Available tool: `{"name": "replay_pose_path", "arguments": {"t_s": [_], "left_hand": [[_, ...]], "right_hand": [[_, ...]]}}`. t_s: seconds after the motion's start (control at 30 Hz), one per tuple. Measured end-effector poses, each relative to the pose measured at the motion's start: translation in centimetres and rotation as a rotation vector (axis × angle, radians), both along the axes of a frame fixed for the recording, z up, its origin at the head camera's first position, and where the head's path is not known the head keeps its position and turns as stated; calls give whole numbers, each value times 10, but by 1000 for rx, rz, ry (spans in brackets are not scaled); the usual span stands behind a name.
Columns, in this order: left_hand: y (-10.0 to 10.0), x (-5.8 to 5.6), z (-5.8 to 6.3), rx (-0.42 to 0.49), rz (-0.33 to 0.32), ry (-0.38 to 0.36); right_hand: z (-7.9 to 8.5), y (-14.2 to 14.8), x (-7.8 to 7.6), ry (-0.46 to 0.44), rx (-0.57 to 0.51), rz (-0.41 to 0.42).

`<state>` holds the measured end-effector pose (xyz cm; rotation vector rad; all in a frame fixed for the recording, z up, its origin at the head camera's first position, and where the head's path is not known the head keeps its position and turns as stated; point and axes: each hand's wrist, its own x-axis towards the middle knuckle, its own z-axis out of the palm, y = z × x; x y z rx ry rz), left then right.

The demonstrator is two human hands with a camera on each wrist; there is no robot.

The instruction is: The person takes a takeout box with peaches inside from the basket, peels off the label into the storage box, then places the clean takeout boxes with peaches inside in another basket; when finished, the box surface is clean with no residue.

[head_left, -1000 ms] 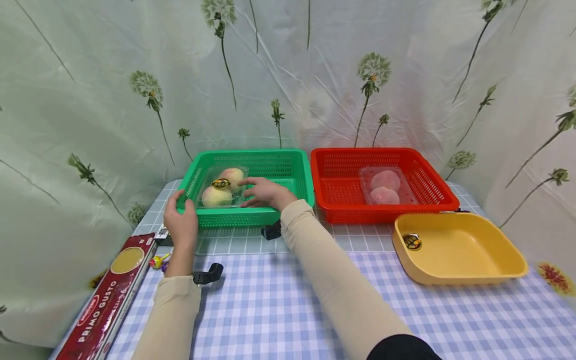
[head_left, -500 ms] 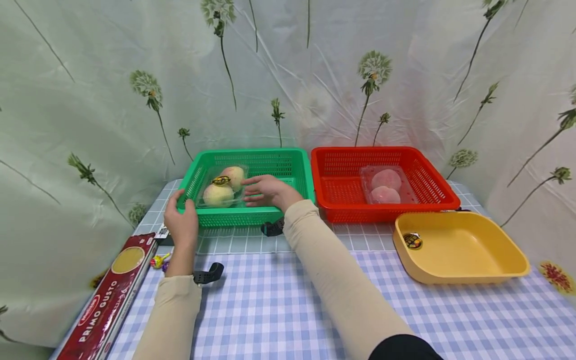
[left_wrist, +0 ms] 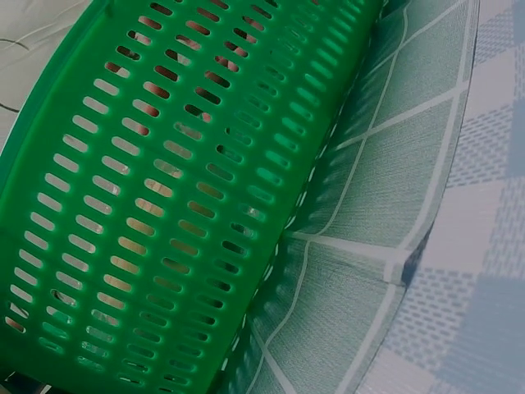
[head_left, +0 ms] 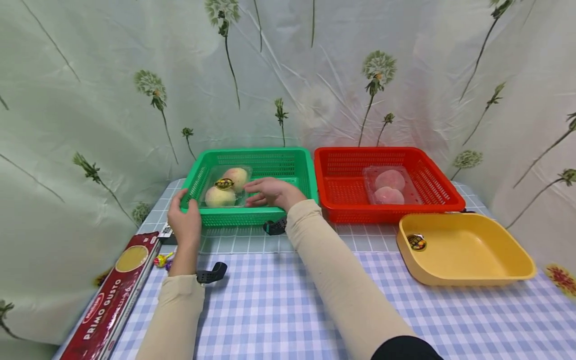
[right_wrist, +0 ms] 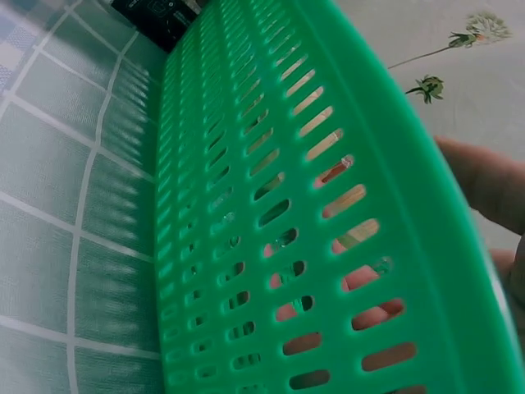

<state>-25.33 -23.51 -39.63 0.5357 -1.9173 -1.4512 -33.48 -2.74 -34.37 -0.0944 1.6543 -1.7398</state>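
Observation:
In the head view a clear plastic pack of two pale yellow-pink peaches [head_left: 220, 197], with a black and gold label, lies in the left part of the green basket [head_left: 258, 217]. The left hand [head_left: 185, 222] holds the basket's near left corner, thumb at the front rim and fingers along the left side. Reaching over the front rim, the right hand [head_left: 274, 191] has its fingers extended at the pack's right edge; the rim hides their lower part. Through the slots of the green basket [right_wrist: 246, 164] in the right wrist view, bits of fingers and peach show.
Right of it stands a red basket [head_left: 342, 207] holding a pack of two pink peaches [head_left: 389, 195]. A yellow tray [head_left: 468, 250] with a black-gold sticker is nearer. A dark red PRIMO GUSTO packet [head_left: 112, 295] and wrapped lollipops [head_left: 163, 260] lie at left.
The right hand's fingers have drawn slightly back to the right from over the pack. The left hand stays on the basket corner. The head view has shifted a little.

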Motion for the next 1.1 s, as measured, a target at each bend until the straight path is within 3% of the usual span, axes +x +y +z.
{"name": "replay_pose_path", "arguments": {"t_s": [0.23,0.47,0.57,0.77,0.97,1.1], "left_hand": [[2,-1,0,17,-16,-12],[1,0,-2,-5,-14,-24],[3,0,-1,-8,-18,-25],[4,1,1,-17,-16,-15],[0,1,1,-16,-10,-25],[-3,2,1,-19,-12,-30]], "right_hand": [[-1,2,-2,9,5,12],[-3,9,2,11,32,-142],[2,13,7,61,130,-209],[14,20,13,167,335,-253],[18,27,11,268,437,-263],[18,31,10,326,419,-244]]}}
